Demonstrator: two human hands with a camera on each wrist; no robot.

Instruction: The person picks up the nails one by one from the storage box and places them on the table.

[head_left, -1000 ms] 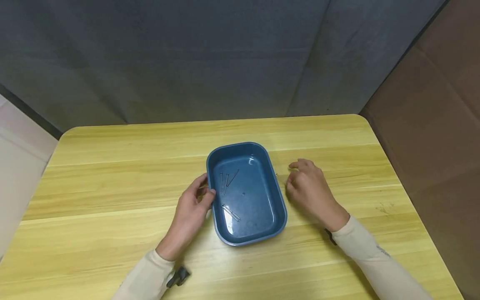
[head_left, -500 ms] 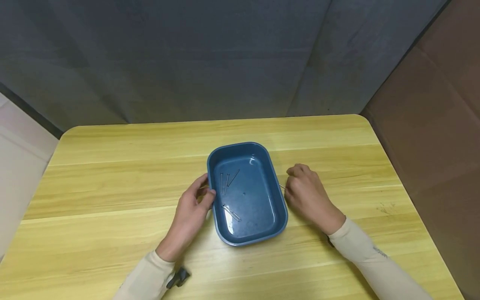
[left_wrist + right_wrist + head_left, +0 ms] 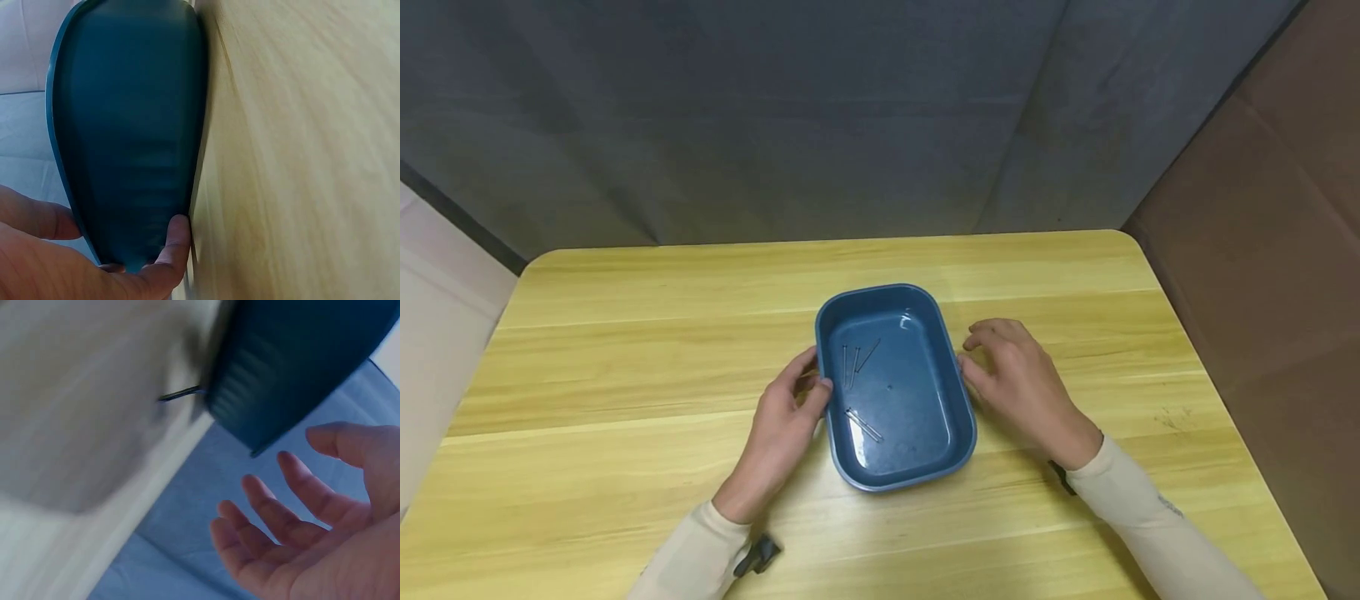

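Blue tray: left hand grips left rim; right hand beside right rim, fingers spread loose.

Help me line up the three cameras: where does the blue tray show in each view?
Head: blue tray at table centre, between both hands.
Left wrist: its outer wall fills the left half, the left hand gripping its near end.
Right wrist: its outer wall at upper right, above the spread right hand.
Shared landmark: the wooden table, in every view.
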